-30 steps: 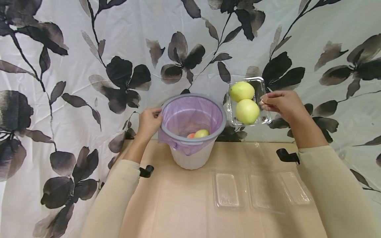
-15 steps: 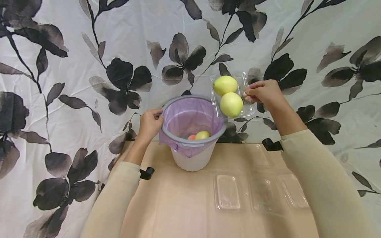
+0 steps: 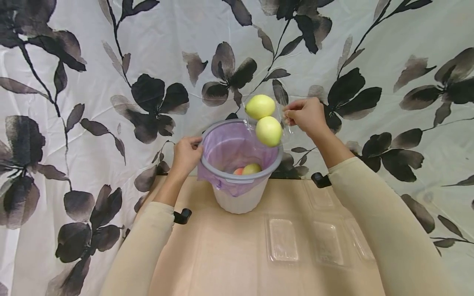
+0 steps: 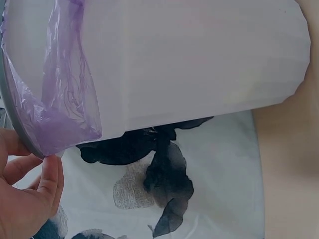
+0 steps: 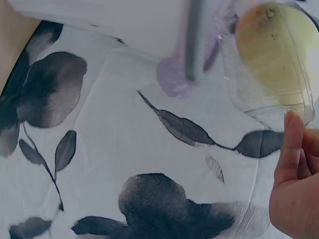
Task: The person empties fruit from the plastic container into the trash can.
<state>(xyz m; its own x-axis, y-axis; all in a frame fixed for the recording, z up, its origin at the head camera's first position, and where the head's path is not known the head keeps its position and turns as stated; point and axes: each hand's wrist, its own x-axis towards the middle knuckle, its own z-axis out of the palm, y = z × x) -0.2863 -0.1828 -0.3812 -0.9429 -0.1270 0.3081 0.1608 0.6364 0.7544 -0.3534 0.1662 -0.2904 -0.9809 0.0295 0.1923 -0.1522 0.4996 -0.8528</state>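
A white bin (image 3: 238, 199) with a grey rim and a purple plastic liner (image 3: 222, 142) stands at the back of the table. My left hand (image 3: 187, 155) pinches the rim and liner on its left side, as the left wrist view also shows. With thumb and fingers, my right hand (image 3: 306, 117) holds a clear plastic tray (image 5: 244, 99) by its edge, tilted above the bin's right side. Two yellow-green round fruits, an upper one (image 3: 260, 107) and a lower one (image 3: 268, 131), sit in the tray. Inside the bin lie a yellowish fruit (image 3: 252, 168) and a reddish one (image 3: 238, 171).
Several clear plastic trays, among them a left one (image 3: 283, 240) and a middle one (image 3: 328, 242), lie on the right of the wooden table (image 3: 222, 255). A floral curtain (image 3: 166, 41) hangs close behind the bin.
My right hand has carried the tray of fruits leftward, from beside the bin to over its right rim, and the tray has tilted. The left hand stays on the rim.
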